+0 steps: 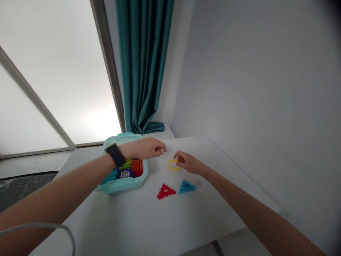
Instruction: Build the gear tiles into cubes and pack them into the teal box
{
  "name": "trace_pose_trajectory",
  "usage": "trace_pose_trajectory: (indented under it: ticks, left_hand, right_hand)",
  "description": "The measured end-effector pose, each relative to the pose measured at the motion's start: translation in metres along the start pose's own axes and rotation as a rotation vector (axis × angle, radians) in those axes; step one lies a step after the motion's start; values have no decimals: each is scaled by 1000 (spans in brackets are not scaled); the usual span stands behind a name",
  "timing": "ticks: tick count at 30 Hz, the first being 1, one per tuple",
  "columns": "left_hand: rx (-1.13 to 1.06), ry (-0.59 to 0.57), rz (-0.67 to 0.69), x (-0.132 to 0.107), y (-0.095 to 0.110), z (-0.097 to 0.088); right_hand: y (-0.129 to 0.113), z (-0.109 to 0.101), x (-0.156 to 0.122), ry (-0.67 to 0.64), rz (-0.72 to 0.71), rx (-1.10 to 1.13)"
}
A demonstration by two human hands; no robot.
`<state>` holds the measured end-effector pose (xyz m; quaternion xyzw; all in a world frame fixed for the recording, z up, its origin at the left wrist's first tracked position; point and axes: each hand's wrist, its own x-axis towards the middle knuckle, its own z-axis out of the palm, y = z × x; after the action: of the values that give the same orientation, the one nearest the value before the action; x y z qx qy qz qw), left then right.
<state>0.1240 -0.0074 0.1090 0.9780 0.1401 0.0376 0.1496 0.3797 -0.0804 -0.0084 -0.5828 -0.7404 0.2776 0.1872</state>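
My right hand pinches the edge of a yellow square block with a white middle, which rests on the white table. My left hand, a black watch on its wrist, reaches over a teal box of coloured blocks; its fingertips are pinched together just left of the yellow block, on something small and pale that I cannot make out. A red triangle block and a blue triangle block lie side by side nearer to me. A small white square piece sits right of the blue one.
The table stands in a corner against a white wall. A teal curtain hangs behind it beside a large window. A white cable crosses the lower left. A dark mat lies on the floor at left.
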Motion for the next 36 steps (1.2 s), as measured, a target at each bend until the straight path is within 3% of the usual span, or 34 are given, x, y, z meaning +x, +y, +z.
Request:
trace_pose_trajectory:
  ticks: [4, 8, 11, 13, 17, 26, 36]
  left_hand:
    - [34, 115, -129, -48, -25, -20]
    - [99, 247, -240, -100, -53, -19]
    - [148, 345, -316, -135, -67, -12]
    - [152, 385, -354, -154, -73, -7]
    - [107, 445, -399, -184, -77, 4]
    - [6, 434, -393, -201, -72, 18]
    - [-17, 440, -380, -197, -74, 19]
  right_hand:
    - [-37, -13, 17, 94, -40, 321]
    - [-96, -12, 46, 112, -105, 405]
    - [-143, 4, 75, 46, -174, 343]
    - [-169, 19, 95, 15, -226, 188]
    - [-203, 49, 124, -61, -234, -119]
    - [-222, 79, 135, -247, -247, -189]
    - [-215, 81, 133, -206, -251, -206]
